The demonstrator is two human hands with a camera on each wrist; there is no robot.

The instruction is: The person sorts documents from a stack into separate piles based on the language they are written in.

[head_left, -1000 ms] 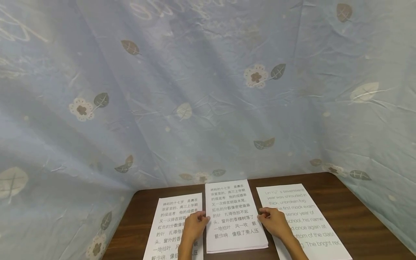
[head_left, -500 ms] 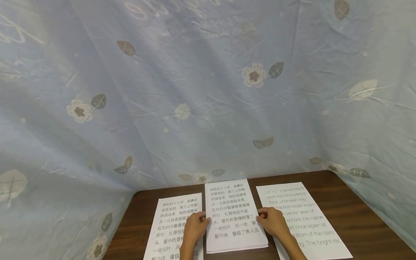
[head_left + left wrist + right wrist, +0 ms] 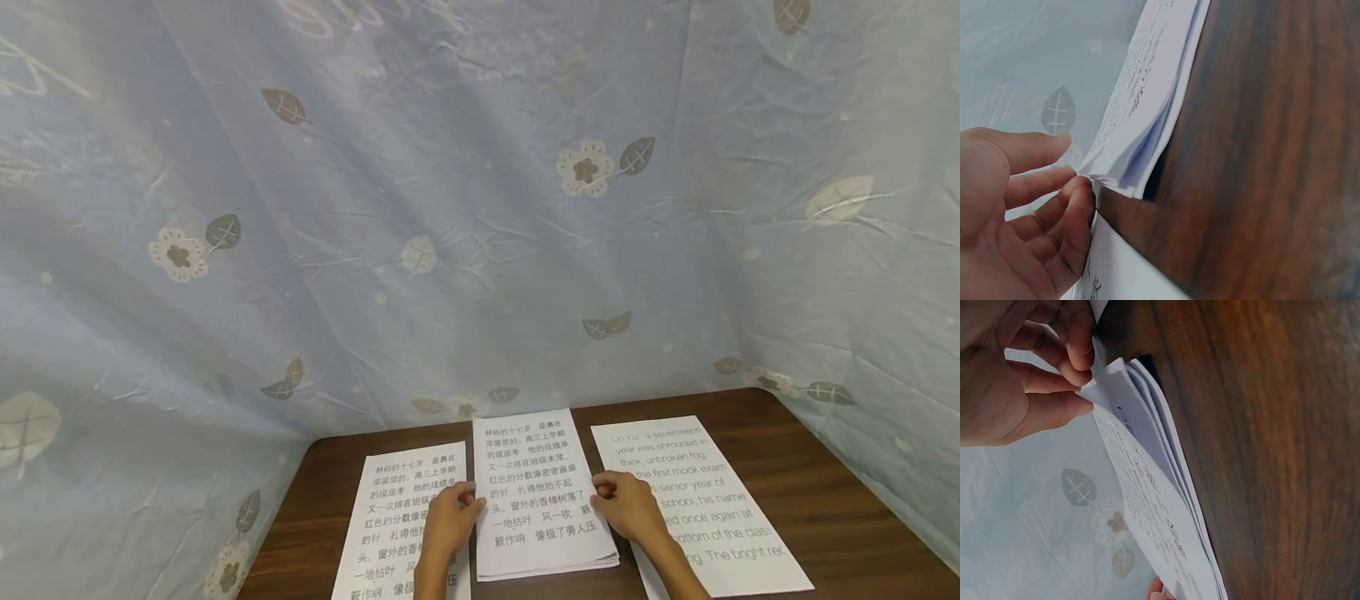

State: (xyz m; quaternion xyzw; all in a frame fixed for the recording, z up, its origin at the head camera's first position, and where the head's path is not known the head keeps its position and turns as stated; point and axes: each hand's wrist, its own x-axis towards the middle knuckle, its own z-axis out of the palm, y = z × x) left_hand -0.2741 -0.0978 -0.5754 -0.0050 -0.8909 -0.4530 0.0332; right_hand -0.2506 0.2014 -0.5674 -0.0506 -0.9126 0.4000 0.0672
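Bearing papers (image 3: 536,500): a brown table (image 3: 772,467); behind, blue fabric (image 3: 480,275).

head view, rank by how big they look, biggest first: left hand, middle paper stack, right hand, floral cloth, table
1. Floral cloth
2. Table
3. Middle paper stack
4. Left hand and right hand: too alike to rank

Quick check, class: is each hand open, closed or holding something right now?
Left hand: at the left edge of the middle stack; cannot tell whether it grips.
Right hand: closed, pinching the middle stack's right edge.
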